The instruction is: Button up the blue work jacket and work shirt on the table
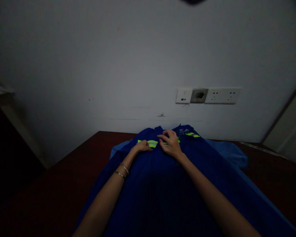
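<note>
Blue jacket (151, 174) laid out on a dark reddish-brown tabletop (76, 164), collar end near the wall, body running down toward the wearer of the camera. Looks like ordinary workwear fabric to me, so I'd guess it's light, soft and floppy, not really slippery and nothing you'd break. It'd probably crease or slide out of line if you tug one side only. I'd take hold at the firmer bits, like the collar or the edges of the front, or the chest by the yellow-green reflective strip (153, 144).

Left hand (143, 146) is curled in right at that strip, fingertips tucked down, and I can't tell if any cloth is pinched. Right hand (171, 144) is over the other side of the chest, loosely bent with a small gap between thumb and fingers, no clear grip on anything. Two bracelets (121, 171) on the left wrist, btw.

Some lighter blue cloth (233, 153) pokes out from under the jacket on both sides; can't say what it is. Room's pretty dim. Pale wall (113, 65) behind with some scuff marks, plus a row of sockets (222, 95) above the tabletop, off to the right.
</note>
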A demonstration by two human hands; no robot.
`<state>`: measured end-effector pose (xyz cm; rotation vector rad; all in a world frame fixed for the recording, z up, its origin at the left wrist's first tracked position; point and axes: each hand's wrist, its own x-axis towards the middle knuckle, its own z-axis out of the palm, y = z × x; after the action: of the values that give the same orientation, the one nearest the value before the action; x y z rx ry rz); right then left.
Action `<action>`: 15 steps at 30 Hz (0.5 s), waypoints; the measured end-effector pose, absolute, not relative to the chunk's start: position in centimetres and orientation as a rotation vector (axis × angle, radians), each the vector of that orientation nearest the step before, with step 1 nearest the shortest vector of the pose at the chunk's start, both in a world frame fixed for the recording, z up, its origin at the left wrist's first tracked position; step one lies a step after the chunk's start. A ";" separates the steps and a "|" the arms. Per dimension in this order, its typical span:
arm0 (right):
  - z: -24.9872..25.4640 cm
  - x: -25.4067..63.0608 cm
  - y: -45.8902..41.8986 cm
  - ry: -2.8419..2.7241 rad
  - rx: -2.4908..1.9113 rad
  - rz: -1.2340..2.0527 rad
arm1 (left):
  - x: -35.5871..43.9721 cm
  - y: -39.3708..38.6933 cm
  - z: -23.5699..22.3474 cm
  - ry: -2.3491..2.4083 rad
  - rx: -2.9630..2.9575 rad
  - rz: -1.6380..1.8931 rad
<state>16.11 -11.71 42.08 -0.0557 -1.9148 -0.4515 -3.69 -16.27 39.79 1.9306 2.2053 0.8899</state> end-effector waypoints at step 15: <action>42.5 24.9 -9.0 -1.864 -0.387 -0.328 | -2.8 -17.3 39.8 2.357 1.984 0.774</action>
<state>24.90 -9.01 42.51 -0.3871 -1.8635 -0.3276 -2.80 -17.25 39.85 1.9845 2.3574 0.7739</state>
